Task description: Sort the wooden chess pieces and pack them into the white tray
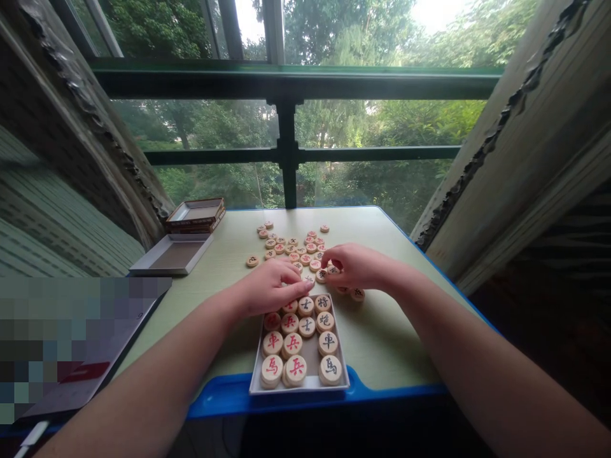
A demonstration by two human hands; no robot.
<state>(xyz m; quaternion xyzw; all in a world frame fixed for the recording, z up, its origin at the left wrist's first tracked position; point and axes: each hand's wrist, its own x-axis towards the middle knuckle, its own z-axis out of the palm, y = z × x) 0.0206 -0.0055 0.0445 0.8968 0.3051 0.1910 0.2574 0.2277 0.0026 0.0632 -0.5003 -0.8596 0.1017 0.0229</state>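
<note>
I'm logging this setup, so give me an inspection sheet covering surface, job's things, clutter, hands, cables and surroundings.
Surface: pale green table with a blue rim.
Job's things: xiangqi pieces, red- and black-marked, in a white tray at the near edge; loose pieces beyond it.
Clutter: brown-edged boxes and a shallow white box at far left; partly pixelated flat device at near left.
Hands: left hand over the tray's far end, right hand at the loose pieces; grips unclear.
Cables: white cable, lower left.
Surroundings: green-barred window, trees outside, curtains both sides.
</note>
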